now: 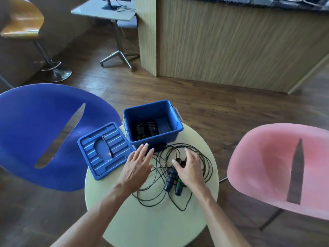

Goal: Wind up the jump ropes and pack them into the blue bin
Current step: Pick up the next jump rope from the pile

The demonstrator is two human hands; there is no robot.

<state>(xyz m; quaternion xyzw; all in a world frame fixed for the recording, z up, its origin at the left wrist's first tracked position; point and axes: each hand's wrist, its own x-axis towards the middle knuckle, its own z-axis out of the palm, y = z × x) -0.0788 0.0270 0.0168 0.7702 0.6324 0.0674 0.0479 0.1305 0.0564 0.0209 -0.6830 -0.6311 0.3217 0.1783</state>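
A blue bin stands open at the far side of a round pale table. Inside it lies a wound jump rope with black handles. In front of the bin a loose black jump rope sprawls in tangled loops, its two black handles lying side by side. My right hand curls over the upper ends of these handles, fingers bent around them. My left hand hovers flat and open over the rope loops, fingertips near the bin's front wall.
The bin's blue lid lies upside down on the table's left part. A blue chair stands left of the table, a pink chair right. Beyond are a wooden counter, a bar stool and a desk.
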